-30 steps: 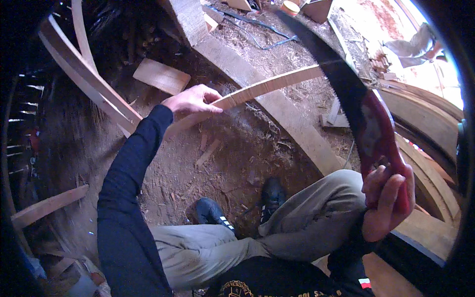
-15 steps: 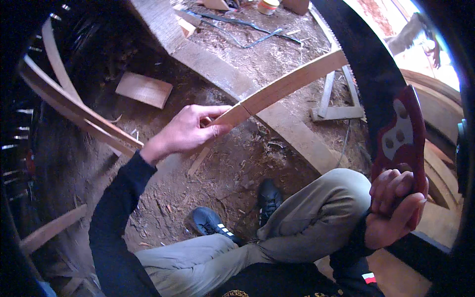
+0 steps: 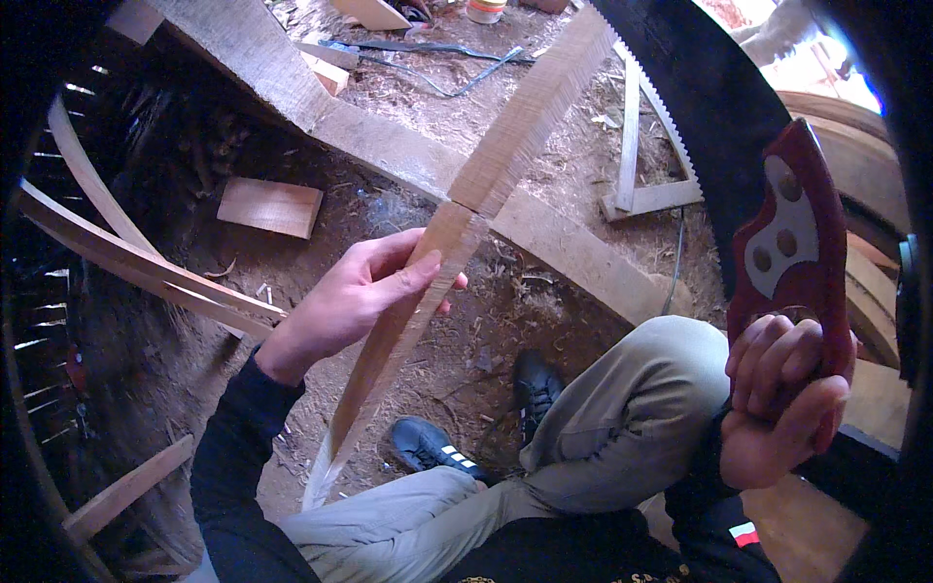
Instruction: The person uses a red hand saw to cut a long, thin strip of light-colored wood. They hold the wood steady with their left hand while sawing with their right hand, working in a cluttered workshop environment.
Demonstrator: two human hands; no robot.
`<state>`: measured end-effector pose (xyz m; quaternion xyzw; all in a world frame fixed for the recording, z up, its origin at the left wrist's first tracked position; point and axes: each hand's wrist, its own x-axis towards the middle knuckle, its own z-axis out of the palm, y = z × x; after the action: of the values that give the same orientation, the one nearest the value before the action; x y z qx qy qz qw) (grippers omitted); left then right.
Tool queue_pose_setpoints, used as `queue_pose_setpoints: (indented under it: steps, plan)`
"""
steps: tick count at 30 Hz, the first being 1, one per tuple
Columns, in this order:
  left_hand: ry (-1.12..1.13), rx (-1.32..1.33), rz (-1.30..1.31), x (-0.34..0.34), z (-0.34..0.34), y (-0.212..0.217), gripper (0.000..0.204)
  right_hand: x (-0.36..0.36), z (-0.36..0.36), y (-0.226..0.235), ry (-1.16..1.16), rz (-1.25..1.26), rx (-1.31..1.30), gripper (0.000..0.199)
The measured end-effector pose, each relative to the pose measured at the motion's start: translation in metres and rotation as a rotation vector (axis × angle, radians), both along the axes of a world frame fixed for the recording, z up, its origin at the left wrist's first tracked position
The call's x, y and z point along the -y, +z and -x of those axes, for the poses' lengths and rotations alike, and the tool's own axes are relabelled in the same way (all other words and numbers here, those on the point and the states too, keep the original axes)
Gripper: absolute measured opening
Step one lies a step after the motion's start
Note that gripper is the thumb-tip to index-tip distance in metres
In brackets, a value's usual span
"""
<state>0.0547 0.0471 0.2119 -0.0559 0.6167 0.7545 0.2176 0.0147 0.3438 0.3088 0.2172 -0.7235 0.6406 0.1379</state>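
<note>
The left hand [image 3: 355,296] was raised in front of the knees, fingers pinching a long curved wooden strip [image 3: 457,223] at its middle. The right hand [image 3: 782,398] had its fingers wrapped tight around the red handle of a handsaw [image 3: 787,243], blade pointing up.

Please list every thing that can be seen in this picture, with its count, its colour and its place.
curved wooden strip: 1, light brown, centre, held by left hand
saw: 1, dark blade, red handle, right side
beam: 1, pale, across the ground
board: 1, light brown, on ground, left
bent strips: several, brown, far left
cable: 1, dark, top
shoes: 2, black, bottom centre
left hand: gripping strip
right hand: gripping saw handle
</note>
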Motion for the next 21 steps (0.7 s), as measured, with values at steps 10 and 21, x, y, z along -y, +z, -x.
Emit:
queue_pose_setpoints:
  steps: [10,21]
  plan:
    - [0.067,0.072,-0.241,-0.007,-0.009,-0.006,0.055,-0.008,-0.001,0.002,0.119,0.01,-0.024,0.048]
    - [-0.011,0.18,-0.354,-0.011,-0.01,0.008,0.063,-0.006,-0.001,0.004,0.059,-0.006,-0.003,0.046]
